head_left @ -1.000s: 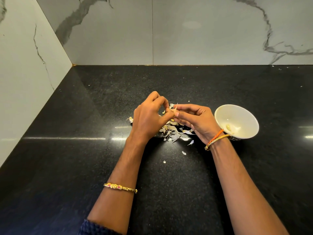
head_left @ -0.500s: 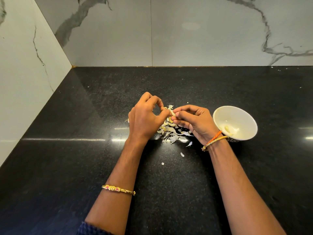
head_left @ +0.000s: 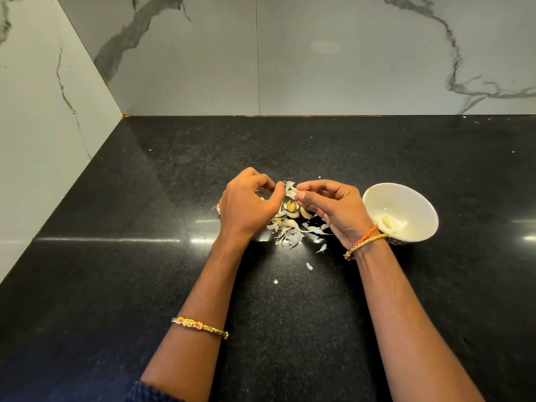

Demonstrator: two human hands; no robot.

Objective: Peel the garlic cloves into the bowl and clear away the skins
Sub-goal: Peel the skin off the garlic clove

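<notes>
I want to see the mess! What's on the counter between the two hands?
In the head view, a pile of garlic skins lies between the left hand and right hand.

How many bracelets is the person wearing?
3: a gold bracelet on the left forearm, and an orange thread beside a gold bangle on the right wrist. Sleeves might hide more.

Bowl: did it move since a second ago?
No. The bowl sits in the same spot, just right of the skins and equally far from the counter's back edge.
</notes>
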